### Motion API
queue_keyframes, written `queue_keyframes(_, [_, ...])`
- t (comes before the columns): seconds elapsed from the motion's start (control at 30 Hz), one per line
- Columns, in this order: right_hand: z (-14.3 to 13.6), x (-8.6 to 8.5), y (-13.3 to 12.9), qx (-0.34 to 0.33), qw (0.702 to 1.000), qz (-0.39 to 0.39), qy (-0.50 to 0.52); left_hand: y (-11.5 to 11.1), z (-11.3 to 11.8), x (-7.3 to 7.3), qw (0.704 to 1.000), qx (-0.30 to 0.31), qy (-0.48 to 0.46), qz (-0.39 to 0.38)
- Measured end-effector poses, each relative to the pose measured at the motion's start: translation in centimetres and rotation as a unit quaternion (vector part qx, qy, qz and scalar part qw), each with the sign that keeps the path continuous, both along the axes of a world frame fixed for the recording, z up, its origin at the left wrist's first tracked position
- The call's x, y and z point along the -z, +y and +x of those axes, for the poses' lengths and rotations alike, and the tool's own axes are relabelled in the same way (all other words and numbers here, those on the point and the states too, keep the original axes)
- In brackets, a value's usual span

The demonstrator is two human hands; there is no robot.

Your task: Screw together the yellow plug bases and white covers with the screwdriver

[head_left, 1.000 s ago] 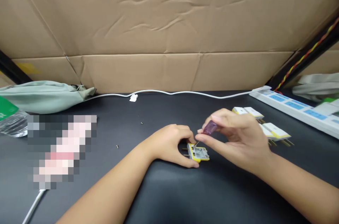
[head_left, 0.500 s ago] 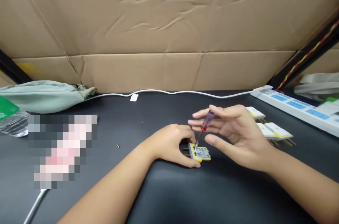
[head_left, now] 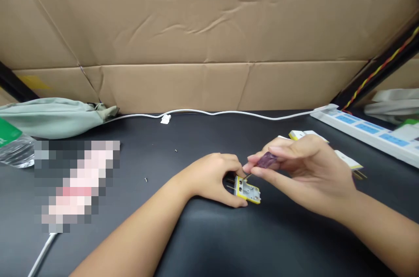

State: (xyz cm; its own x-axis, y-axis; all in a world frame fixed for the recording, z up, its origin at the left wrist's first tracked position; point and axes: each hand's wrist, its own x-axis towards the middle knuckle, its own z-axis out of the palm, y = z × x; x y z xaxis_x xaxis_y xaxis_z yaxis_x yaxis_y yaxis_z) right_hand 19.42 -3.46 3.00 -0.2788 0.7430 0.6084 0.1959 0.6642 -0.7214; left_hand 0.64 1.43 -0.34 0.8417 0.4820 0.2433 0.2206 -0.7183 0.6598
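My left hand [head_left: 216, 178] rests on the black table and grips a small grey and yellow plug [head_left: 249, 192] between thumb and fingers. The plug lies with its inner side up, and its metal pins point left into the hollow of that hand. Closed around the purple handle of a small screwdriver [head_left: 267, 160] is my right hand [head_left: 307, 172]. The screwdriver leans to the right, its thin shaft reaching down to the upper left part of the plug. The exact spot its tip touches is too small to tell.
White and yellow plugs [head_left: 348, 160] lie behind my right hand, near a white power strip [head_left: 363, 127]. Two tiny screws [head_left: 145, 179] are on the table at left. A white cable [head_left: 211, 114] runs along the cardboard. A green pouch [head_left: 59, 117] and blurred-out item sit left.
My right hand has moved slightly right and its fingers have closed more around the handle. The screwdriver has tilted from nearly upright toward the right. The plug has turned slightly.
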Motion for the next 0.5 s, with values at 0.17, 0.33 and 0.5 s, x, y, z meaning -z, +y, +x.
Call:
queue_keyframes(0.17, [0.3,0.4,-0.1,-0.006,1.000,-0.009,0.004,-0.3,0.1,0.1,1.000,-0.003,0.007,0.003])
queue_keyframes(0.33, [0.6,-0.1,-0.2,0.044,0.995,-0.070,0.062,-0.7,-0.6,-1.4,0.997,-0.039,0.040,-0.043])
queue_keyframes(0.5, [0.8,-0.8,-0.2,0.115,0.983,-0.031,0.141,0.4,-4.0,-4.2,0.920,-0.379,0.085,0.042])
